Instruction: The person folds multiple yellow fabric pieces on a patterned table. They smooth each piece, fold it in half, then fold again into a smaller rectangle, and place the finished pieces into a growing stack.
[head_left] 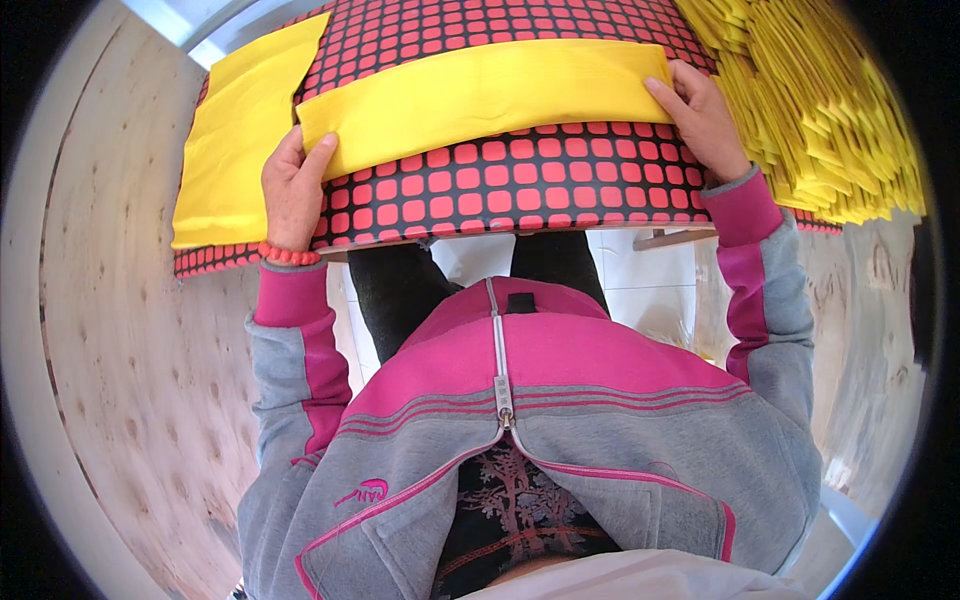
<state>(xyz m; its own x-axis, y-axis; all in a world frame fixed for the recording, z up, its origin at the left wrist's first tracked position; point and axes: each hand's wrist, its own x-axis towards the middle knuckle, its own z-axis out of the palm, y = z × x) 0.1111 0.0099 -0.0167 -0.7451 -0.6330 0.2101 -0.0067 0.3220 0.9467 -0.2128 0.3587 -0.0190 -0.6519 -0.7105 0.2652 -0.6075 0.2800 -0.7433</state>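
Here, what bears the load is the table [515,190], spread with a covering of red rounded squares on black, and on it we count three lots of yellow material. On our left lies a flat yellow sheet [235,140], its longer sides slanting from the far edge toward us; on our right, a thick heap of yellow pieces [825,115], layered and overlapping. Between the two, near the front edge, is the yellow strip [480,95] that we hold. Its long axis runs from left to right, crosswise to our body, with the left end nearer to us and the right end farther away. Our left hand [293,195], a red bracelet [290,255] at its wrist, grips the near left corner, thumb on the upper face. Our right hand [708,125] pinches the other end, thumb likewise on top and fingers narrow around the edge; how far they reach underneath, we cannot tell.
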